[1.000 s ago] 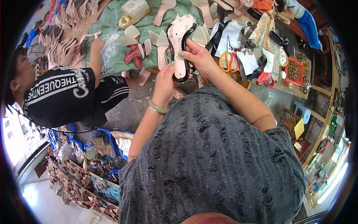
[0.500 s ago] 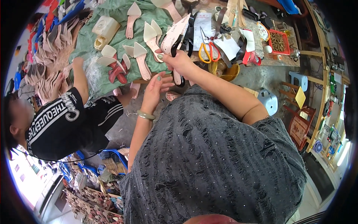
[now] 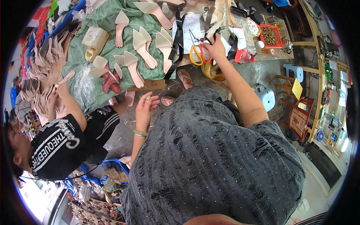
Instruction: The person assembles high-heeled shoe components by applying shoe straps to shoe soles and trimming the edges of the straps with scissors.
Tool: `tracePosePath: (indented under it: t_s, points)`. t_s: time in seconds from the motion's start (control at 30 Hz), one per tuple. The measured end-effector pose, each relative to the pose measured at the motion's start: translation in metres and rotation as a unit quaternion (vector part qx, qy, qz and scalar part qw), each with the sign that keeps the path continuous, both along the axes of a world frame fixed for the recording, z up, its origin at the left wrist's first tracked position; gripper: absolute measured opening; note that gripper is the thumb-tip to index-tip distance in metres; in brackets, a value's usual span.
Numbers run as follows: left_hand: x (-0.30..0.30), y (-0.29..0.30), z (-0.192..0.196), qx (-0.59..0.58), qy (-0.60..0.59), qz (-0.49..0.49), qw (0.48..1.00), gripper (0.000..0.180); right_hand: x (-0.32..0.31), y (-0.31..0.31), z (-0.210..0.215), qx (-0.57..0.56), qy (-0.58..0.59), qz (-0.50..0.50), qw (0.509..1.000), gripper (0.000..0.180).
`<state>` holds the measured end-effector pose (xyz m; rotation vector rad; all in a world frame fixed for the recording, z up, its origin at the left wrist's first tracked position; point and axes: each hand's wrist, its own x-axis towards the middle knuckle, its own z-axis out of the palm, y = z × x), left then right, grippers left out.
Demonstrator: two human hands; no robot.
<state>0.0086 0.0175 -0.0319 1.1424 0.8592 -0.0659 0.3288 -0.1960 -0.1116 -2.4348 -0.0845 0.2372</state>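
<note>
My right hand (image 3: pixel 216 49) reaches over the table's near edge at the right, fingers curled around something dark beside a pale pointed piece (image 3: pixel 214 29); what it grips is mostly hidden. Just left of it lie scissors (image 3: pixel 196 47) with orange and yellow handles, on a printed paper sheet. My left hand (image 3: pixel 145 107), a pale bangle on its wrist, hovers before the table edge with loosely spread fingers and nothing in them. Beyond it, several pink insoles with cream pointed toe pieces (image 3: pixel 141 45) rest on green cloth. A black strap (image 3: pixel 175 48) hangs beside the rightmost one (image 3: pixel 164 48).
At the left, a co-worker (image 3: pixel 63 138) in black holds a small insole (image 3: pixel 66 77) by a stack of pale pieces (image 3: pixel 45 56). A cream plastic jug (image 3: pixel 95 41) lies on the cloth. A red tray of small brown pieces (image 3: pixel 270 36) and a pale blue stool (image 3: pixel 264 97) are at the right.
My right hand has let go of the insole with its black strap, left on the table, and moved right past the scissors. My left hand has drawn back. The view has shifted.
</note>
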Motion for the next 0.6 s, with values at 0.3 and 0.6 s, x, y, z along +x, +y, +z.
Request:
tracePosePath:
  t_s: [0.3, 0.6]
  points:
    - [0.008, -0.003, 0.0, 0.001, 0.0, -0.026, 1.0, 0.034, -0.013, 0.047, -0.012, 0.026, 0.0, 0.068, 0.997, 0.086]
    - [0.008, -0.008, -0.001, -0.005, -0.003, -0.014, 1.0, 0.031, -0.003, 0.039, -0.024, -0.119, -0.097, 0.1, 0.983, 0.085]
